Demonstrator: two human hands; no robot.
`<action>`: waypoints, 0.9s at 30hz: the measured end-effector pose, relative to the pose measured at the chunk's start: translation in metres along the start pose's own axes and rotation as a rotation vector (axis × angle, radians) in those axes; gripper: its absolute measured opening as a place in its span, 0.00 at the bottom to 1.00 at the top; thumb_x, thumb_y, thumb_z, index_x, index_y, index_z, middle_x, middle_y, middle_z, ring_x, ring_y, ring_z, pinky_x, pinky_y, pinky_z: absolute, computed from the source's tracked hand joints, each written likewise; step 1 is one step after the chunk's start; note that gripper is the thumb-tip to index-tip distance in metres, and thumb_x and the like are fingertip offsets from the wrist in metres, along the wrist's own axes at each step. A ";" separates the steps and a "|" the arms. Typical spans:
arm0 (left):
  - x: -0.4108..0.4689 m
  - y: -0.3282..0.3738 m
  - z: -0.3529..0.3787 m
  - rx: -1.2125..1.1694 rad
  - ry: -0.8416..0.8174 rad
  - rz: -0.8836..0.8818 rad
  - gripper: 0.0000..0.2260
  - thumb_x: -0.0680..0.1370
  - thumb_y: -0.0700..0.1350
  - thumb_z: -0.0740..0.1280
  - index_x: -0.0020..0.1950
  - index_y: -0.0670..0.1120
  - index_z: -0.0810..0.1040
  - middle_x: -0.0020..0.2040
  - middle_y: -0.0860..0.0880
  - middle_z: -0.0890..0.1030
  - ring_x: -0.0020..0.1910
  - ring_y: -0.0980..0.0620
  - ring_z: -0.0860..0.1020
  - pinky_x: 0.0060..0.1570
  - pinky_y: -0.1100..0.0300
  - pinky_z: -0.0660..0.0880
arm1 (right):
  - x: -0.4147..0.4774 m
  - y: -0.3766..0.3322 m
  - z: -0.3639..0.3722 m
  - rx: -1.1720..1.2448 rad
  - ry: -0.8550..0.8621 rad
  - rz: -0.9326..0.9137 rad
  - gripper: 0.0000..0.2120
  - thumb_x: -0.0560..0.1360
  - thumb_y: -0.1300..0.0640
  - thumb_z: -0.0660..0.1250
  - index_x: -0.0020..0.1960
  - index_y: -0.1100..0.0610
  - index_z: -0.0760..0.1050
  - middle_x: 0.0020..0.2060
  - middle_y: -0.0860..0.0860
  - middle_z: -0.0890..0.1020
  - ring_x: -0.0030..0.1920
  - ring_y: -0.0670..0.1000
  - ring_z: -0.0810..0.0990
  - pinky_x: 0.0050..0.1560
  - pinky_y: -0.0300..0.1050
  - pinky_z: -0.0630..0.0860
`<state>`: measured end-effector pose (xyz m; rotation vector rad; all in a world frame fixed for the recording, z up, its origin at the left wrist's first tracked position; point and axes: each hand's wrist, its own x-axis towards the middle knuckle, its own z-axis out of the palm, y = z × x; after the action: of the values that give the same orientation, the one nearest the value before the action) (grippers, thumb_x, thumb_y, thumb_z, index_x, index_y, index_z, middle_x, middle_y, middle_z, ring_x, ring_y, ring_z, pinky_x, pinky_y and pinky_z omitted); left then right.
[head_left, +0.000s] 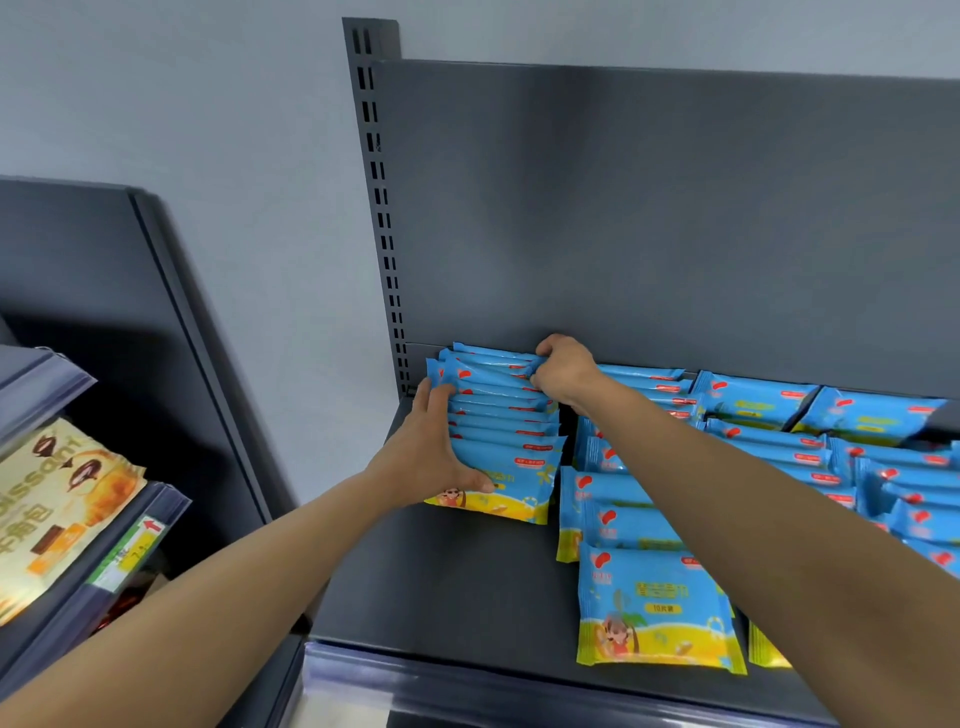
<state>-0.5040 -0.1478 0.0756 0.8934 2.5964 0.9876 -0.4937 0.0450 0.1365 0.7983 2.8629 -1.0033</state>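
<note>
The tidying looks partly done. The left row of packets stands on edge at the back left corner of the shelf, fairly tight and even, with bare shelf in front of it. The other rows to the right lean loosely and overlap, and one packet lies flat near the front edge, so I judge most of the straightening is left.

The left hand lies against the left ends of the row, with its fingers nearly straight and its thumb across the face of the front packet, pressing rather than clasping. The right hand reaches to the back of the same row, knuckles up near the back panel, fingers curled over the packet tops and gripping them.
</note>
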 end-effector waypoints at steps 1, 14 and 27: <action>0.000 0.002 -0.001 0.008 0.010 0.014 0.52 0.58 0.55 0.80 0.72 0.48 0.52 0.73 0.52 0.52 0.68 0.51 0.65 0.66 0.53 0.68 | 0.000 0.002 0.000 0.013 0.010 0.001 0.18 0.75 0.69 0.62 0.65 0.65 0.69 0.61 0.61 0.75 0.61 0.58 0.75 0.61 0.48 0.74; -0.004 0.004 -0.005 0.188 0.038 0.002 0.53 0.59 0.60 0.78 0.74 0.47 0.51 0.67 0.50 0.57 0.65 0.50 0.66 0.63 0.51 0.71 | -0.005 -0.007 -0.001 0.276 -0.094 0.136 0.05 0.76 0.59 0.64 0.49 0.61 0.70 0.39 0.55 0.73 0.40 0.51 0.72 0.44 0.44 0.69; -0.006 0.011 0.002 0.296 0.110 0.006 0.48 0.61 0.62 0.75 0.71 0.47 0.54 0.67 0.49 0.58 0.59 0.49 0.72 0.55 0.51 0.76 | -0.016 -0.004 -0.009 0.393 -0.310 0.172 0.35 0.71 0.53 0.73 0.72 0.61 0.62 0.72 0.56 0.64 0.72 0.57 0.63 0.70 0.58 0.64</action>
<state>-0.4931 -0.1443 0.0813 0.9362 2.8864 0.6807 -0.4805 0.0401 0.1491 0.8023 2.3284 -1.5342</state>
